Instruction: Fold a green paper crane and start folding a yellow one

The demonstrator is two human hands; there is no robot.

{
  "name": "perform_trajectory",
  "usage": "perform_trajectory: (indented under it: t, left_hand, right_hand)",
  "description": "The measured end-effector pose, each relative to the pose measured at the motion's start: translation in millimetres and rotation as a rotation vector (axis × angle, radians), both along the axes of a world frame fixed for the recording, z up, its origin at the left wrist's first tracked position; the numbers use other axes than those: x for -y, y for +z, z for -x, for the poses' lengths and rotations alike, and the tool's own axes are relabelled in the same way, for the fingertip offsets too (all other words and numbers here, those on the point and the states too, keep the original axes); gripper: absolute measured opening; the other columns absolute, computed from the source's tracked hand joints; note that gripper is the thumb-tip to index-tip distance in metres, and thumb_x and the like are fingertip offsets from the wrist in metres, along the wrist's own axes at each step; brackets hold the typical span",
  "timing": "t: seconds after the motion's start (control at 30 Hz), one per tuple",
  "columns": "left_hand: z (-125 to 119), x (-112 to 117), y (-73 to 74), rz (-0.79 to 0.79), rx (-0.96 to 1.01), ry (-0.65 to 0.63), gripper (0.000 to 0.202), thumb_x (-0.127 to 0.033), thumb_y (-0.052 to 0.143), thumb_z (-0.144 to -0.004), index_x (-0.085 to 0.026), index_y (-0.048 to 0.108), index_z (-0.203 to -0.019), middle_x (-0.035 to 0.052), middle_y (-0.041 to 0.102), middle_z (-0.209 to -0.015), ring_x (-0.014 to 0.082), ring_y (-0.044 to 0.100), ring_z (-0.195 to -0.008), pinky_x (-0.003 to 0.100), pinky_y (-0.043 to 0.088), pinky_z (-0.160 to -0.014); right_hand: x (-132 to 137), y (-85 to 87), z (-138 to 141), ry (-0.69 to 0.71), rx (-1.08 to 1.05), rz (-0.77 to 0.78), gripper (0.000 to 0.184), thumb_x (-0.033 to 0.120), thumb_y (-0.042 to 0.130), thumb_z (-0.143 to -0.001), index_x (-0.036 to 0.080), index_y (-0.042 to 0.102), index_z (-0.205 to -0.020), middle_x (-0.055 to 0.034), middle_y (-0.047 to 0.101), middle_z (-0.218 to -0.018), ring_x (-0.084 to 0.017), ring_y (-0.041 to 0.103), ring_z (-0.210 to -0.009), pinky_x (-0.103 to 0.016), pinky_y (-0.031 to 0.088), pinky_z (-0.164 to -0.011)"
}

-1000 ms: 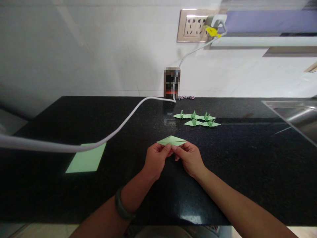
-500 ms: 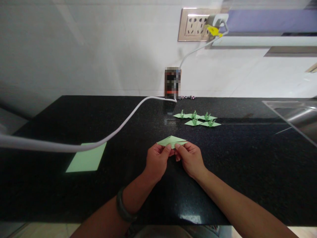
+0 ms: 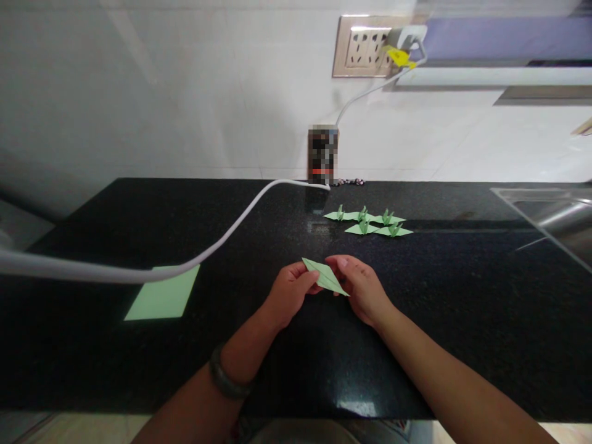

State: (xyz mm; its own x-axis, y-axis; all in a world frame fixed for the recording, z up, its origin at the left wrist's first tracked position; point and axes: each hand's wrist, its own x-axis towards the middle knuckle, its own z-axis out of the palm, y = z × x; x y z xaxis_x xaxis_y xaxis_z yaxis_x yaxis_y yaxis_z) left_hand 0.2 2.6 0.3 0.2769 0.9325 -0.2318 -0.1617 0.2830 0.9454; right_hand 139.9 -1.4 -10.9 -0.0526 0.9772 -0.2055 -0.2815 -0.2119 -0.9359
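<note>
Left hand (image 3: 292,294) pinches the folded paper (image 3: 328,279) on my side of the cranes (image 3: 364,229), thumb on top seemingly to keep its folds flat, while my right hand (image 3: 365,287) curves loosely open beside it, contact unclear.

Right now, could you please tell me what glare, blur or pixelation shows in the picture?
Head view throughout: glare brightens the countertop near its front edge; pixelation covers the upright object by the wall; the white cable looks soft at far left; the folded paper reads clearly.

1 dark, rounded bangle (image 3: 223,378) circles the left forearm (image 3: 250,342).
</note>
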Motion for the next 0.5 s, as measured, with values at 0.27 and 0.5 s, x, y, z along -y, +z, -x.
perform_trajectory:
  t: [0.27,0.5]
  left_hand:
    - [6,-5,-11.6,-0.188,-0.283,0.091,0.025,-0.039,0.05,-0.073,-0.015,0.055,-0.068,-0.0029,0.05,-0.056,0.0082,0.043,-0.051,0.02,0.034,-0.049]
    - [7,-4,-9.9,-0.23,-0.355,0.166,0.028,-0.041,0.053,-0.071,-0.014,0.057,-0.066,-0.0029,0.047,-0.054,0.0079,0.041,-0.049,0.019,0.032,-0.045]
  right_hand:
    - [4,0.7,-1,0.127,0.211,-0.075,0.019,0.033,0.057,-0.071,0.014,0.057,-0.07,0.0044,0.049,-0.051,-0.005,0.038,-0.038,-0.018,0.03,-0.037]
    - [8,4.7,4,0.192,0.373,-0.131,0.022,0.032,0.05,-0.075,0.015,0.053,-0.061,0.0019,0.054,-0.051,-0.004,0.038,-0.037,-0.018,0.028,-0.037]
